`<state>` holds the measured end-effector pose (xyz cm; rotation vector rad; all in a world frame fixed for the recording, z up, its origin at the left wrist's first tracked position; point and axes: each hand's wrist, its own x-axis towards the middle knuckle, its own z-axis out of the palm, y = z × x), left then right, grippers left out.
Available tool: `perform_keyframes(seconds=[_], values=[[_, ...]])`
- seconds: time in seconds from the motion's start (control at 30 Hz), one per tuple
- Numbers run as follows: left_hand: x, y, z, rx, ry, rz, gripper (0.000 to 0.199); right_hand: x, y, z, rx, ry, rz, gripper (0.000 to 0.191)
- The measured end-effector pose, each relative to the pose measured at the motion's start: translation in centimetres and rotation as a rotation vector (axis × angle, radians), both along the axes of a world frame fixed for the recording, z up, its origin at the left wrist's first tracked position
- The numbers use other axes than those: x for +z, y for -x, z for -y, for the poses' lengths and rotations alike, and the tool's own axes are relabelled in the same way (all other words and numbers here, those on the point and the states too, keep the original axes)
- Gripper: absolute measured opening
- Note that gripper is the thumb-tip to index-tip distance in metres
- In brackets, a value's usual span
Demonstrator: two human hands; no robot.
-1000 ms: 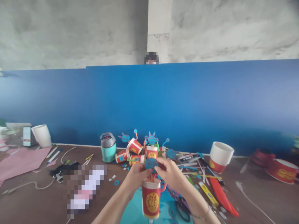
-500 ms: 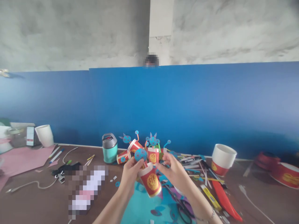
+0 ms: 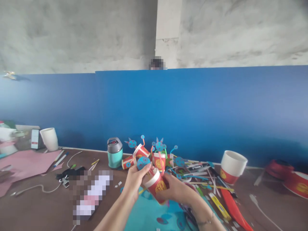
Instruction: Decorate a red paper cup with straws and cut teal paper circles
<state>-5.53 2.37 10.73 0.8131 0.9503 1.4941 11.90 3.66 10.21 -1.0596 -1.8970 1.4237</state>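
A red paper cup [image 3: 153, 185] with a white rim and yellow print is tilted between my hands, low in the middle of the head view. My left hand [image 3: 137, 176] pinches a round blue paper face [image 3: 143, 162] at the cup's rim. Around the cup's right side are the fingers of my right hand [image 3: 174, 189]. A pink straw rises beside them. Just behind, decorated red cups [image 3: 158, 160] with blue paper figures on straws stand or lie close together.
Left are a teal jar [image 3: 115, 157], pink paper [image 3: 29, 163], a phone and a white cup stack. Right lie pens, straws, a yellow box [image 3: 219, 207], a red item and stacked cups [image 3: 233, 165]. Teal paper and scissors lie below. A head shows above the blue partition [image 3: 192, 109].
My right hand has moved down from above the cup and closed on its right side. The cup has tilted and shifted slightly up. The view has turned a little left.
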Motion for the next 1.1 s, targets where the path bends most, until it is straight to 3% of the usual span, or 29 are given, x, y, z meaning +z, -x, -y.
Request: perform_keyframes(seconds=[0.17,0.27,0.53,0.9,1.0,1.1], values=[[0.5,-0.1,0.4,-0.056,0.044,0.170,0.042,0.8,-0.7,0.0,0.249,0.241,-0.298,0.045],[0.5,-0.2,0.5,-0.064,0.041,0.213,0.040,0.9,-1.0,-0.1,0.303,0.312,-0.384,0.050],[0.5,0.2,0.2,-0.075,-0.044,0.038,0.040,0.5,-0.4,-0.3,0.117,0.237,-0.242,0.050],[0.2,0.6,0.0,-0.187,-0.057,-0.012,0.043,0.8,-0.4,-0.2,0.062,0.217,-0.173,0.053],[1.1,0.5,0.4,-0.135,-0.084,-0.018,0.045,0.8,-0.4,-0.1,0.042,0.224,-0.183,0.053],[2.1,0.5,0.9,0.045,-0.137,-0.043,0.047,0.5,-0.3,-0.4,-0.005,0.210,-0.232,0.054]])
